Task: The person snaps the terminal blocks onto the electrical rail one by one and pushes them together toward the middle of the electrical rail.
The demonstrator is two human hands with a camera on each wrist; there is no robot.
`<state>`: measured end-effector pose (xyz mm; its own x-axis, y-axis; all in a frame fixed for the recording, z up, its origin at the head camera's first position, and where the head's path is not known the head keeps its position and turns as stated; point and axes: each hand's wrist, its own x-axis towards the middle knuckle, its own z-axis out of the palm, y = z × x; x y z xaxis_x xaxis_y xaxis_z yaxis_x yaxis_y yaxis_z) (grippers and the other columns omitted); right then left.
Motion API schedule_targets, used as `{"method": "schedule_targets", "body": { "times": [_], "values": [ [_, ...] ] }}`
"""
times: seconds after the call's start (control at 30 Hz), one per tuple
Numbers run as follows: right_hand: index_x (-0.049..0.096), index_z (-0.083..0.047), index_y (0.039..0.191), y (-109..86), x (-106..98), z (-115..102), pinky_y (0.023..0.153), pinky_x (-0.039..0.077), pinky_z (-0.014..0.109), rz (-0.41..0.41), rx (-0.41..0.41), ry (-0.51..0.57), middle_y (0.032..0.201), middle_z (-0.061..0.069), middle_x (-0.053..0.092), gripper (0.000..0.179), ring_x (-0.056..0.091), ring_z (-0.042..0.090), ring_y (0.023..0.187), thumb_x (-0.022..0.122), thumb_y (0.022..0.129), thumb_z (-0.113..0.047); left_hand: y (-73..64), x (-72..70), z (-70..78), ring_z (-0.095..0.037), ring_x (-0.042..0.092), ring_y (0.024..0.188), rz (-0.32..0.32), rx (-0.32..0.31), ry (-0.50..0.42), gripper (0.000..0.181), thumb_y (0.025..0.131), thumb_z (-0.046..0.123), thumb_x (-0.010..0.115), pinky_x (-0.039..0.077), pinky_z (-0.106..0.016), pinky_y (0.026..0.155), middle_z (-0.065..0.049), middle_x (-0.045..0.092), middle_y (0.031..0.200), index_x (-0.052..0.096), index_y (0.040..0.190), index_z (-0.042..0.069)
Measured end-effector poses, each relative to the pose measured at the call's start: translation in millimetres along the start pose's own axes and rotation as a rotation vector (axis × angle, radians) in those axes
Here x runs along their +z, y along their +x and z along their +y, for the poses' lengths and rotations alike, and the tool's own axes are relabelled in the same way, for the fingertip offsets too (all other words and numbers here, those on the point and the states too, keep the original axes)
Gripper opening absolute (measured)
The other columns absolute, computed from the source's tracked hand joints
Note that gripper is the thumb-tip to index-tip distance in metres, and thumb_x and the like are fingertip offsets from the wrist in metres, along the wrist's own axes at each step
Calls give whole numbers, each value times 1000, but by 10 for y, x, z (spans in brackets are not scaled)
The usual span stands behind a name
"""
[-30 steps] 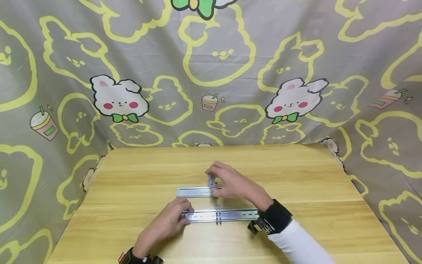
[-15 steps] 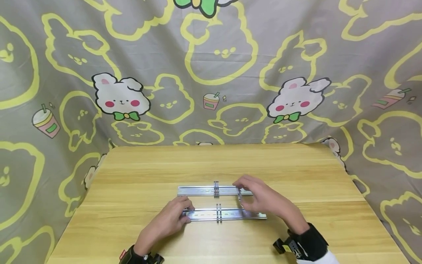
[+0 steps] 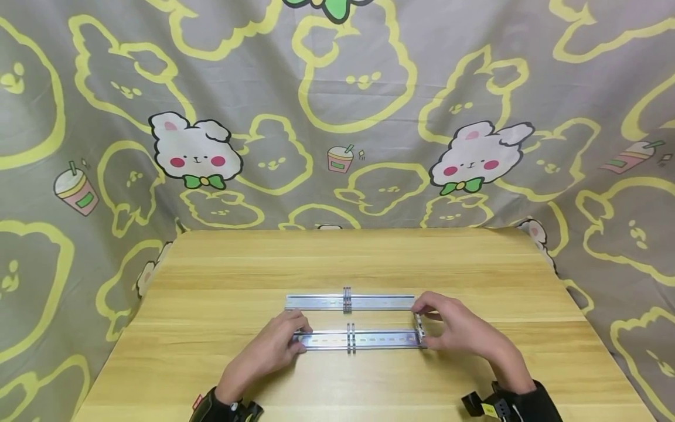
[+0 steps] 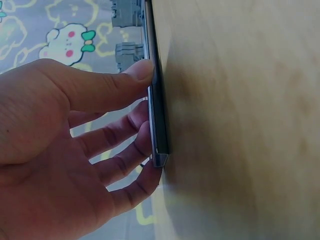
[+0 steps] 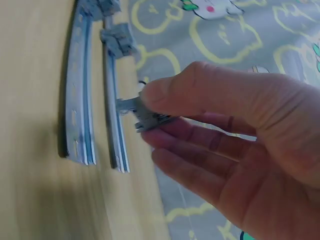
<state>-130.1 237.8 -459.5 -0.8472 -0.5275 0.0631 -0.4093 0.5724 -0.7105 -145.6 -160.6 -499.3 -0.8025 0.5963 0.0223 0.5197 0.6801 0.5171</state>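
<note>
Two slotted metal DIN rails lie parallel on the table. My left hand (image 3: 271,346) grips the left end of the near rail (image 3: 379,340), thumb on one edge and fingers on the other. My right hand (image 3: 459,325) pinches a small grey rail clip (image 5: 147,112) between thumb and fingertips, by the near rail's right end; whether it touches the rail I cannot tell. Two thin clips (image 3: 351,338) sit slightly apart at the middle of the near rail. Across the far rail (image 3: 311,302), close-set clips (image 3: 347,300) stand near its middle.
The wooden table (image 3: 337,258) extends around both rails. Behind it and along both sides hangs a grey curtain (image 3: 295,88) with yellow outlines and white rabbits. Black camera bands circle both wrists.
My right hand has moved right and nearer, carrying the grey clip from the middle of the far rail to the near rail's right end. The left hand keeps its grip on the near rail.
</note>
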Motion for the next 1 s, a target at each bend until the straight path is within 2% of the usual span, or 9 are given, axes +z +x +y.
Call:
{"method": "schedule_targets", "body": {
  "times": [0.3, 0.57, 0.83, 1.0],
  "values": [
    [61, -1, 111, -68, -57, 110, 94, 56, 42, -56, 41, 51, 112, 11, 66, 47, 66, 36, 109, 86, 71, 6, -9, 10, -13, -15, 55, 88, 8, 7, 0, 21, 82, 4, 84, 52, -31, 77, 5, 60, 96, 72, 97, 12],
    [61, -3, 109, -113, -72, 172, 97, 55, 43, -112, 108, 79, 113, 11, 66, 44, 65, 40, 113, 84, 73, 5, -7, 23, -6, -15, 56, 90, 23, 21, 17, 21, 81, 4, 84, 54, -33, 80, 4, 60, 97, 72, 97, 12],
    [61, -3, 108, -89, -21, 210, 97, 54, 44, -118, 161, 99, 112, 9, 66, 48, 64, 40, 113, 88, 69, 3, -5, 34, -15, -15, 58, 93, 29, 24, 26, 23, 80, 5, 84, 56, -36, 83, 4, 61, 98, 72, 98, 12],
    [61, -4, 107, -80, -10, 211, 97, 55, 42, -113, 160, 105, 111, 8, 65, 47, 64, 40, 113, 89, 70, 2, 3, 32, -15, -15, 58, 93, 27, 27, 19, 23, 80, 4, 84, 55, -36, 83, 4, 61, 98, 72, 98, 12]
  ]
}}
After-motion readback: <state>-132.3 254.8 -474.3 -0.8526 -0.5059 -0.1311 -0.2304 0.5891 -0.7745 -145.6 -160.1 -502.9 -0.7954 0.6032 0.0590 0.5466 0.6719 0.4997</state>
